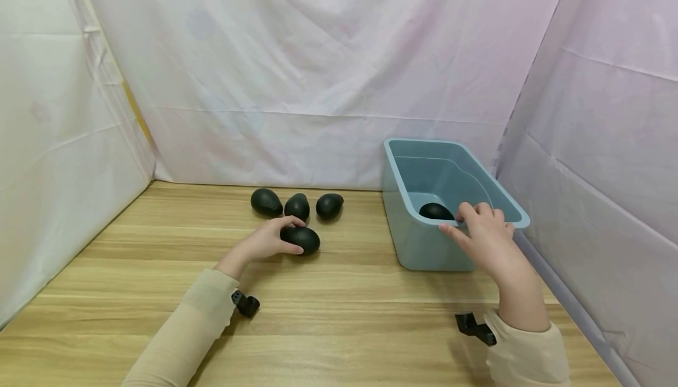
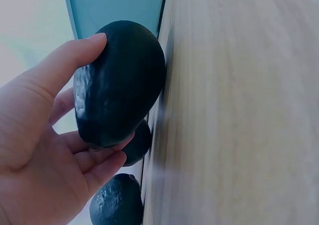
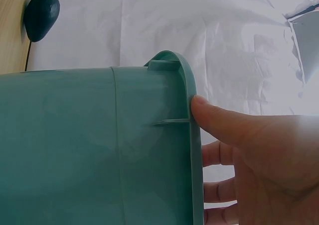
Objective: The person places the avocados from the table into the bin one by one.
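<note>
My left hand [image 1: 267,237] holds a dark avocado [image 1: 302,240] at table level, thumb on one side and fingers round the other. In the left wrist view this avocado [image 2: 119,80] fills the grasp, its narrow end toward the palm. Three more avocados lie just behind it: one on the left [image 1: 266,202], one in the middle [image 1: 298,207] and one on the right [image 1: 329,206]. At the right stands a blue-green plastic bin [image 1: 399,222] with another avocado [image 1: 435,211] inside. My right hand [image 1: 487,240] grips the bin's near rim, thumb outside and fingers over the inside.
The wood-grain table [image 1: 339,322] runs up to a white cloth backdrop [image 1: 296,81]. Cloth walls stand at the left [image 1: 58,157] and right [image 1: 598,157], the right one close beside the bin. A small black device [image 1: 245,303] sits at my left cuff.
</note>
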Demonstrator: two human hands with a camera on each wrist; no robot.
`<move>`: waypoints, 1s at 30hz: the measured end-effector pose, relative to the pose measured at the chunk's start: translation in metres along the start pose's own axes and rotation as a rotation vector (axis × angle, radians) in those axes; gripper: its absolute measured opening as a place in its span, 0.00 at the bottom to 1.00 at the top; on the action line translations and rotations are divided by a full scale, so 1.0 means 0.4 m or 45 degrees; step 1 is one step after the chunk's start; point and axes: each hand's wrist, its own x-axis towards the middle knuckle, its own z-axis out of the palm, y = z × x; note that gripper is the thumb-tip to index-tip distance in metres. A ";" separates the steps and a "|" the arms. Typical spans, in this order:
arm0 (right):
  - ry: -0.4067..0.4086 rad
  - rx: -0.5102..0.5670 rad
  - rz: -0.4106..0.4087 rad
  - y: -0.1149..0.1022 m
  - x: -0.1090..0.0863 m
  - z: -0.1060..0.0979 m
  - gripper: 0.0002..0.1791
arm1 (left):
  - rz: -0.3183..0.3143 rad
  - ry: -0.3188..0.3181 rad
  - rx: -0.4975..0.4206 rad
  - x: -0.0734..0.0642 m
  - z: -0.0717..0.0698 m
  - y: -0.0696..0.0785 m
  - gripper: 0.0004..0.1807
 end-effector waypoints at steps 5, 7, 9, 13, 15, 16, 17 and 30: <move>0.003 -0.003 -0.001 0.000 -0.001 -0.001 0.25 | 0.028 0.022 -0.018 0.001 0.001 0.001 0.29; 0.007 -0.003 -0.001 -0.001 -0.001 -0.001 0.24 | 0.032 0.034 -0.037 0.002 0.001 0.002 0.29; 0.010 -0.001 0.000 -0.002 0.000 -0.001 0.24 | 0.033 0.047 -0.049 0.005 0.001 0.001 0.29; 0.009 0.001 0.003 -0.003 0.002 -0.001 0.24 | 0.034 0.069 -0.060 0.007 0.002 0.002 0.29; 0.007 -0.002 0.003 -0.003 0.002 -0.001 0.24 | 0.045 0.091 -0.070 0.008 0.003 0.003 0.29; 0.007 -0.001 0.003 -0.003 0.002 -0.002 0.24 | 0.050 0.105 -0.078 0.008 0.003 0.003 0.29; 0.007 -0.002 0.003 -0.003 0.002 -0.002 0.23 | 0.057 0.122 -0.083 0.007 0.003 0.004 0.29; 0.003 -0.002 -0.004 -0.003 -0.001 -0.004 0.24 | 0.088 0.262 -0.144 0.006 0.002 0.015 0.31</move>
